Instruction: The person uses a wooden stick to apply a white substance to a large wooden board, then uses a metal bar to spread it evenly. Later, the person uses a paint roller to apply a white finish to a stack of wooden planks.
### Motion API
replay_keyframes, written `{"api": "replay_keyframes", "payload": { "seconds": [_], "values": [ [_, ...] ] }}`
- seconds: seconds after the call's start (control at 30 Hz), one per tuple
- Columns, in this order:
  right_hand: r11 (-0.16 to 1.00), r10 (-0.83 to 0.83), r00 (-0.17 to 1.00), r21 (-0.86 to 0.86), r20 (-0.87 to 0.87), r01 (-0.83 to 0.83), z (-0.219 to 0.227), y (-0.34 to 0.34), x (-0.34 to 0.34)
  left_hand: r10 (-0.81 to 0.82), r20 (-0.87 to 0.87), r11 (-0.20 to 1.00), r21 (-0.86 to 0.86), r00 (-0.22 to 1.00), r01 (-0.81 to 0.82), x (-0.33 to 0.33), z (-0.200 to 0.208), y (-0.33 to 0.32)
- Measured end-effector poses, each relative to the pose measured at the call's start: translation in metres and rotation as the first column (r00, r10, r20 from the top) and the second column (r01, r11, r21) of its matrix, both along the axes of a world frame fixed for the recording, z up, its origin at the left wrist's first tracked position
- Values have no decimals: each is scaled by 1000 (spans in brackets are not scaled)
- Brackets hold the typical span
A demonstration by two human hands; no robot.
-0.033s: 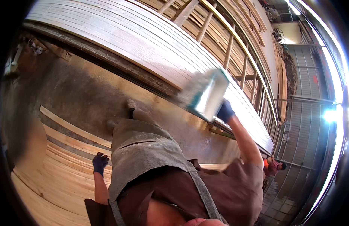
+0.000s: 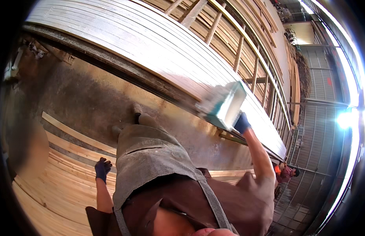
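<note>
My right hand (image 2: 242, 122), in a dark blue glove, grips the end of a wide white-and-teal brush-like tool (image 2: 229, 107). Pale, blurred bristles show on the tool's left side, against the white-coated boards (image 2: 151, 51). These boards lie edge to edge in a long row, and part of their surface looks wet and glossy. At the lower left, my left hand (image 2: 103, 170), also dark-gloved, hangs with its fingers apart and nothing in it. Behind that hand lie bare wooden boards (image 2: 72, 185); whether it touches them I cannot tell.
A dark beam (image 2: 111, 65) runs along the near side of the white boards. Beyond them stands a wooden rack (image 2: 239, 51) with long strips of timber. The concrete floor (image 2: 88, 94) lies between the boards and me. Another person (image 2: 286, 173) is far off at right.
The brush-like tool and my right hand have shifted a little to the right and down along the white boards. My left hand has barely moved.
</note>
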State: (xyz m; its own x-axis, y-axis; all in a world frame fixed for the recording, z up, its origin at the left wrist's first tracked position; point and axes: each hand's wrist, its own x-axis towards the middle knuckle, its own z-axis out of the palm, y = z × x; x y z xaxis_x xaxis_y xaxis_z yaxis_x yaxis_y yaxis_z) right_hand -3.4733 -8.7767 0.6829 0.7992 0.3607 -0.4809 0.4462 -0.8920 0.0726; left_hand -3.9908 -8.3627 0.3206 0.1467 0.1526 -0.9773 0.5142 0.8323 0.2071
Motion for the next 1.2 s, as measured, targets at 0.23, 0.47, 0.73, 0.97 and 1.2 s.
{"api": "replay_keyframes", "payload": {
  "seconds": [0.23,0.47,0.73,0.97,1.2],
  "values": [
    [908,-418,885,106,205,405,2,-232,-84,-26,125,999,28,992,23,77,8,110],
    [750,-568,807,506,164,426,-14,-149,49,-116,113,978,187,987,93,159,40,141],
    [761,-100,979,647,178,-40,-46,176,247,241,30,966,92,970,-243,101,69,134],
    [738,221,926,568,306,-363,-53,509,293,241,-152,963,164,958,-216,31,70,140],
    [748,299,940,572,163,-337,-3,521,219,415,-140,910,41,899,-413,-39,36,204]
  ]
}}
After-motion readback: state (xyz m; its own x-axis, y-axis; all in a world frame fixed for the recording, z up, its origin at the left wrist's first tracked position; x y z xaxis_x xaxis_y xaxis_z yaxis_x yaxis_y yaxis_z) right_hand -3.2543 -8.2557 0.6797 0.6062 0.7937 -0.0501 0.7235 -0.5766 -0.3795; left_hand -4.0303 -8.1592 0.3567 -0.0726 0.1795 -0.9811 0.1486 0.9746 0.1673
